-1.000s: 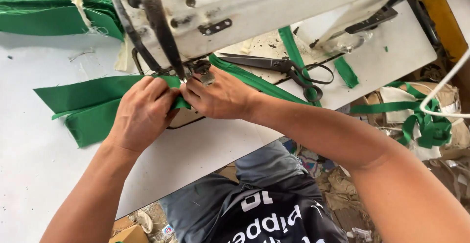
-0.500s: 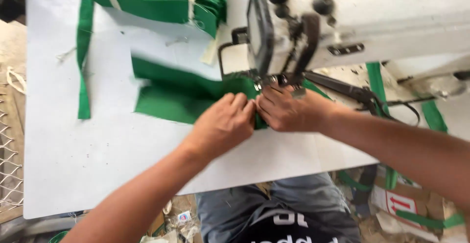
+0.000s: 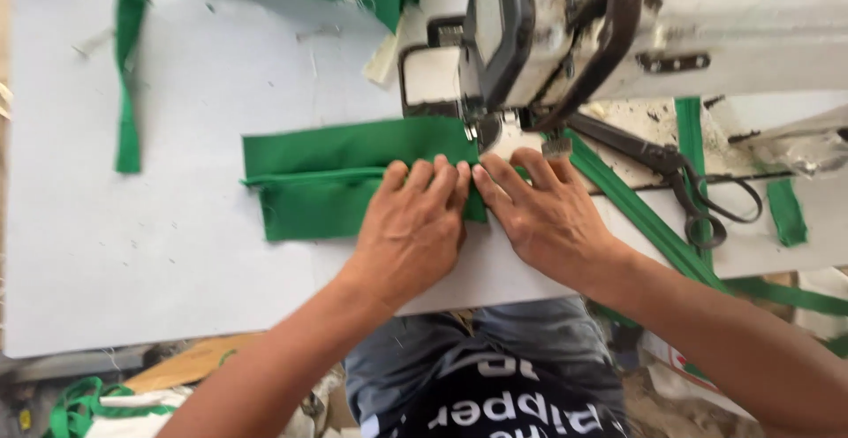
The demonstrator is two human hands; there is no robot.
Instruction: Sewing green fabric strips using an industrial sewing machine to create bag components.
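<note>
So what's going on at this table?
A person is at a sewing machine on a white table. Both bare hands lie flat on a folded piece of green fabric: the left hand presses on it, and the right hand sits beside it, fingertips close to the presser foot. Black scissors and a green strap lie on the table nearby.

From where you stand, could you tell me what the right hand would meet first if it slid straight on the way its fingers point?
Probably the sewing machine: the right hand lies flat with fingertips aimed up-left at the presser foot, just beyond the green fabric edge. Depth is hard to judge.
</note>
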